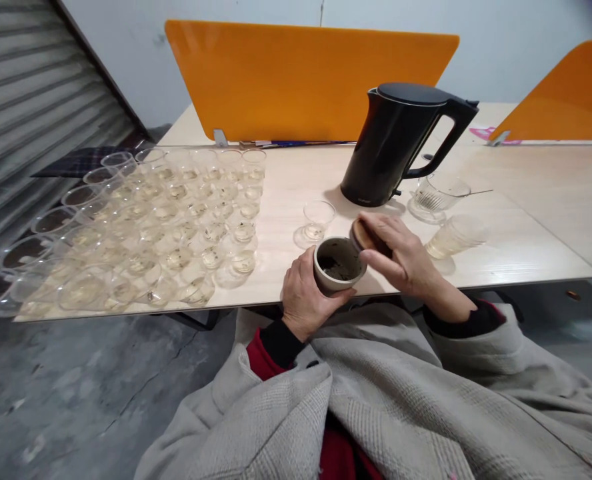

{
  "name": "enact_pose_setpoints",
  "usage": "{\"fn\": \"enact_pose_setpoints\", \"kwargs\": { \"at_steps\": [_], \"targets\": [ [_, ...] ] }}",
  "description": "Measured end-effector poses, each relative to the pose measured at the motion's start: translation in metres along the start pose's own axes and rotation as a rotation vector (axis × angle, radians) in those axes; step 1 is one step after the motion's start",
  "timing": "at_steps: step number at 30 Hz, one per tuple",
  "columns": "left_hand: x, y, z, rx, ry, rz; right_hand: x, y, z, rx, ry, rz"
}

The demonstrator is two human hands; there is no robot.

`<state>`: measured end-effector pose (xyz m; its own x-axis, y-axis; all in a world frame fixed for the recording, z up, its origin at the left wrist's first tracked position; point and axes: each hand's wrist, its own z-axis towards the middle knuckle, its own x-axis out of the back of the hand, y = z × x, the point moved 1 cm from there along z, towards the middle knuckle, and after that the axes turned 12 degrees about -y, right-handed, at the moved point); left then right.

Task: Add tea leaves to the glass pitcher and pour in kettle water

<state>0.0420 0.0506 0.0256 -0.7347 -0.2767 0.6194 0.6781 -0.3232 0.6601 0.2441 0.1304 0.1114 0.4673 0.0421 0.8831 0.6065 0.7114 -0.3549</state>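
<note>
My left hand (307, 295) is wrapped round a small pale ceramic jar (341, 246) at the table's front edge. The jar is open and tilted towards me, with dark loose tea leaves (337, 268) inside. Just right of its rim, my right hand (401, 257) grips a round brown lid (362, 235) between thumb and fingers. Right behind the jar stands a clear plastic cup (319, 217), apart from both hands. Beyond my right hand is a black electric kettle (399, 143), its lid shut.
Rows of clear cups (176, 230) with a little pale liquid and dark bits cover the left of the table. A glass cup on a saucer (439, 195) with a thin stirrer and a stack of clear cups (457, 235) stand at right. An orange divider (296, 83) lines the back.
</note>
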Motion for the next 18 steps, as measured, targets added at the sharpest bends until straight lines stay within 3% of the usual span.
{"fn": "enact_pose_setpoints", "kwargs": {
  "at_steps": [5,10,18],
  "targets": [
    [-0.004,-0.001,0.002,-0.001,0.035,0.004,-0.003,-0.045,0.017,0.139,-0.151,-0.103],
    [-0.009,-0.003,0.001,-0.015,0.049,0.026,-0.015,-0.050,0.020,0.156,-0.222,-0.116],
    [-0.007,-0.007,0.000,-0.013,0.009,0.017,-0.016,-0.052,0.017,0.102,-0.315,-0.155]
  ]
}}
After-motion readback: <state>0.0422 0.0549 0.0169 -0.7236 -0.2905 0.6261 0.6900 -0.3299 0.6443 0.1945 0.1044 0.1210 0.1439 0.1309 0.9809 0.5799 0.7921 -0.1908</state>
